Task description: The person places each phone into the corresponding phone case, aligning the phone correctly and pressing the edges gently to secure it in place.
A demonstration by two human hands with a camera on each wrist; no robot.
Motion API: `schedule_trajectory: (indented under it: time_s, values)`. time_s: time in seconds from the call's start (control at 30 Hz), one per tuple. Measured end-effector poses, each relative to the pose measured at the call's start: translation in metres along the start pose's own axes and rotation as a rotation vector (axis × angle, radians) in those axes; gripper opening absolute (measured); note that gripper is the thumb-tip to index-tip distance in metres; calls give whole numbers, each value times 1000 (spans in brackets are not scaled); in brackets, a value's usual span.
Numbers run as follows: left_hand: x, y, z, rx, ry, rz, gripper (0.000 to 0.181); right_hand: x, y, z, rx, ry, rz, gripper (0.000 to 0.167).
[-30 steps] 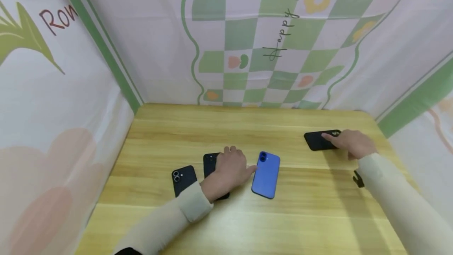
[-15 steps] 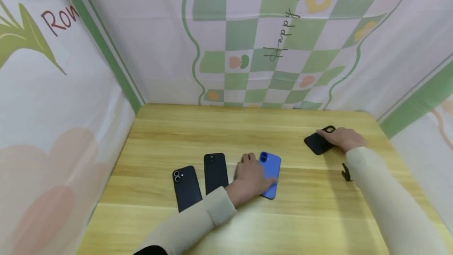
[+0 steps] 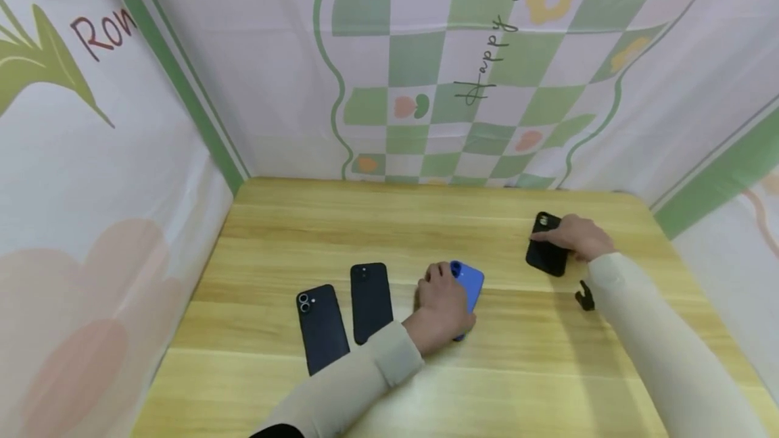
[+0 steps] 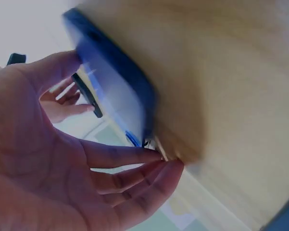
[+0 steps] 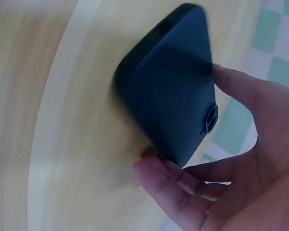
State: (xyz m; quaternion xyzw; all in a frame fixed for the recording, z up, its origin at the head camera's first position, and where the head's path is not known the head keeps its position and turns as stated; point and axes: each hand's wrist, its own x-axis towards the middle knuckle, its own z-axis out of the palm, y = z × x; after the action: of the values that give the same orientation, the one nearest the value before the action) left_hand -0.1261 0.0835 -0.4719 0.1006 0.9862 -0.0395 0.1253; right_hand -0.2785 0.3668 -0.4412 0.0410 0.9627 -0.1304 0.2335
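My left hand [image 3: 443,303] grips a blue smartphone [image 3: 470,281], thumb at one long edge and fingertips at the other, covering much of its back. In the left wrist view that blue smartphone [image 4: 113,79] lies between the thumb and the fingers. Over on the right, my right hand [image 3: 581,235] holds a black smartphone [image 3: 546,259] by its edges, camera end away from me. The right wrist view shows the thumb on one edge of the black smartphone [image 5: 168,86] and fingers at the opposite edge; one end looks tilted.
Two more dark smartphones, one with silver lens rings [image 3: 322,326] and one with a black camera [image 3: 371,299], lie left of the left hand. All rest on a wooden table [image 3: 511,370]. Patterned cloth [image 3: 274,100] hangs behind it and at both sides.
My left hand has moved right, from over a dark smartphone onto the blue one. My right hand has turned the black smartphone from lying crosswise to nearly upright and shifted slightly left.
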Motion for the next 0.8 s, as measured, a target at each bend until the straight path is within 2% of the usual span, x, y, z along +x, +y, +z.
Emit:
schedule_trajectory:
  time_s: [0.1, 0.2, 0.27, 0.37, 0.63, 0.8]
  values:
    - [1, -4, -3, -52, -16, 16, 57, 2, -1, 0, 27, 7, -34, 70]
    - [2, -8, -5, -119, -20, 11, 50, 4, -2, 1, 63, 8, -29, 86]
    - [3, -10, -5, -162, -12, -6, 51, 5, -3, 2, 71, 12, -22, 99]
    - [3, -12, -6, -206, 4, -28, 58, 4, -7, 2, 46, 23, -20, 105]
    - [7, -16, -4, -190, 37, -41, 80, -3, -16, 4, -42, 88, -43, 93]
    - [10, -19, -4, -206, 43, 3, 77, -7, -19, 6, -73, 113, -88, 81]
